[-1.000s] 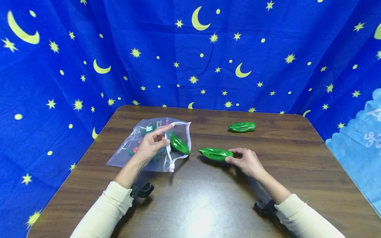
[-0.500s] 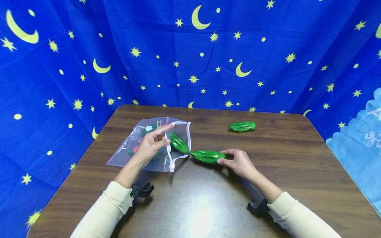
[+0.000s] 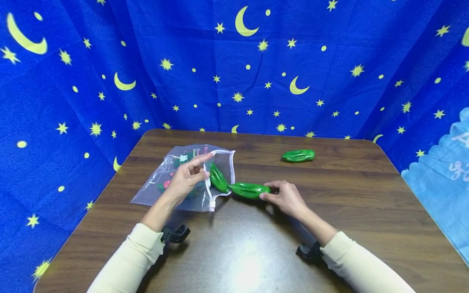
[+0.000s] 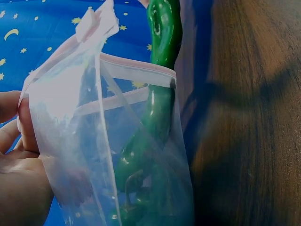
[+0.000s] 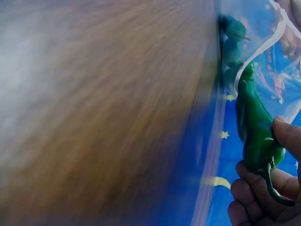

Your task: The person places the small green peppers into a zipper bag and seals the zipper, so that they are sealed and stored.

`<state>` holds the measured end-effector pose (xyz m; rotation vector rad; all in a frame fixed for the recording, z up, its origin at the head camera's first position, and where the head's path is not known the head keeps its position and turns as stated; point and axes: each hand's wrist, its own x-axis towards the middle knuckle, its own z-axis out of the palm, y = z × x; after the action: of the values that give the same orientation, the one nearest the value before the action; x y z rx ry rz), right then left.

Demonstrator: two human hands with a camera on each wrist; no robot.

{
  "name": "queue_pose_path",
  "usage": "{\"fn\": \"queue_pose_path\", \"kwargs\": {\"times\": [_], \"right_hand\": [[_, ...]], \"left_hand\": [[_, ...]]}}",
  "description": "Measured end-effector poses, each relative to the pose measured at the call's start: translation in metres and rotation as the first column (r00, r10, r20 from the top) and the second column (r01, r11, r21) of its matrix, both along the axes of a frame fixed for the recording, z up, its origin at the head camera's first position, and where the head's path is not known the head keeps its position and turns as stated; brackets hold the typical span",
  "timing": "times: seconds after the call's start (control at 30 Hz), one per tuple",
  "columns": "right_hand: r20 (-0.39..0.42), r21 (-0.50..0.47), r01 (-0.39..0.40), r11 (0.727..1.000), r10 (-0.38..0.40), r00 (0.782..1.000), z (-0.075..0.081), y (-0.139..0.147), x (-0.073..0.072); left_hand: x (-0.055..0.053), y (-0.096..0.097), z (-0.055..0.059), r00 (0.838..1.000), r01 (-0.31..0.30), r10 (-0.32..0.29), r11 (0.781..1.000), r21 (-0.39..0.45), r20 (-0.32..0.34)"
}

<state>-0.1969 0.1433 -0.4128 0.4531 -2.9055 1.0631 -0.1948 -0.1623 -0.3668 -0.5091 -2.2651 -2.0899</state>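
My left hand (image 3: 187, 179) pinches the upper edge of a clear zip bag (image 3: 150, 191), holding its white-edged mouth apart. Inside the mouth lies one green pepper (image 3: 218, 179); more green shapes show dimly through the plastic in the left wrist view. My right hand (image 3: 287, 197) grips a second glossy green pepper (image 3: 249, 190) by its stem end, thumb on one side and fingers on the other, as the right wrist view (image 5: 256, 117) shows. This pepper's tip is at the bag's mouth, meeting the end of the pepper inside.
A third green pepper (image 3: 298, 156) lies on the brown wooden table (image 3: 351, 191) toward the back right. The bag's white slider (image 3: 212, 205) is at the near corner of its mouth. A blue star-and-moon cloth (image 3: 205, 53) hangs behind the table and at its sides.
My right hand has moved left with its pepper, from apart to the bag's mouth. The pepper inside has shifted slightly inward. My left hand and the bag have stayed nearly still.
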Motion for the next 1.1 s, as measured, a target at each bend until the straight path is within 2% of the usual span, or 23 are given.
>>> {"fn": "queue_pose_path", "kwargs": {"times": [0.4,0.63,1.1], "right_hand": [[-0.059,0.010,-0.012,1.000,0.013,0.998,0.005,-0.026,-0.006],[-0.070,0.025,-0.012,1.000,0.014,0.997,0.004,-0.036,-0.010],[-0.110,0.036,-0.012,0.999,0.016,0.994,0.002,-0.053,-0.014]], "left_hand": [[-0.001,0.001,-0.001,1.000,0.003,-0.003,1.000,-0.007,0.004],[-0.001,0.001,-0.001,1.000,0.012,-0.012,1.000,0.012,0.001],[0.001,0.001,0.001,1.000,0.006,-0.006,1.000,-0.004,-0.001]]}}
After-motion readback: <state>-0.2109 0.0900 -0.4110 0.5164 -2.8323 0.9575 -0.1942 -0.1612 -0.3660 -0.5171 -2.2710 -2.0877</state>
